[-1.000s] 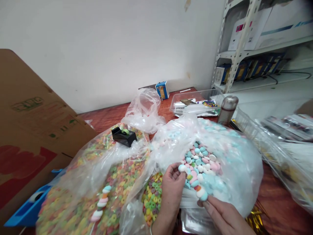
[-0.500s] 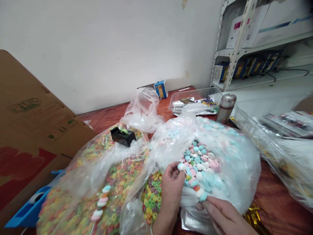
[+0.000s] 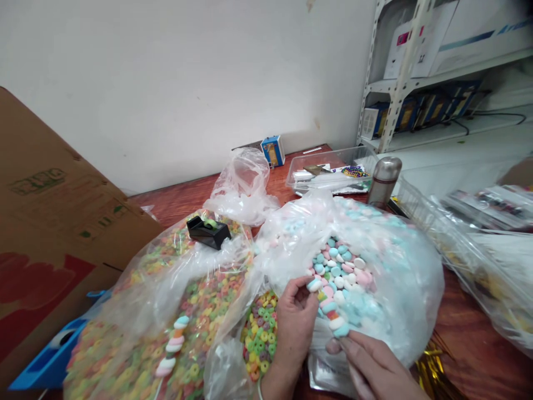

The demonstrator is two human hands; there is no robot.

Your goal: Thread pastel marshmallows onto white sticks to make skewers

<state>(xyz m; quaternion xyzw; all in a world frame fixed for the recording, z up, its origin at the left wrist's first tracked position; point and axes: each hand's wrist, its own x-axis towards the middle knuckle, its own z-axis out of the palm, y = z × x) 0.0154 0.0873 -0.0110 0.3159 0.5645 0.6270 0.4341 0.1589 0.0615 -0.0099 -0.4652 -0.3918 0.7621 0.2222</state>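
Observation:
My left hand (image 3: 293,325) pinches the top end of a skewer of stacked pastel candy discs (image 3: 328,307), and my right hand (image 3: 375,366) grips its lower end. The skewer lies over an open clear bag of pink, white and blue candy discs (image 3: 395,278). Below my left hand, a clear bag of multicoloured ring candies (image 3: 166,294) spreads to the left. A second finished candy skewer (image 3: 175,344) rests on that bag. The stick inside the held skewer is mostly hidden.
A black tape dispenser (image 3: 208,232) sits on the ring-candy bag. Behind are a crumpled clear bag (image 3: 241,186), a plastic tray (image 3: 328,172) and a steel flask (image 3: 383,182). A cardboard sheet (image 3: 62,194) stands at left, a clear container (image 3: 470,255) at right.
The top candy in my left hand has shifted slightly right and turned. My right hand has moved slightly up and left along the skewer. The view has drifted slightly.

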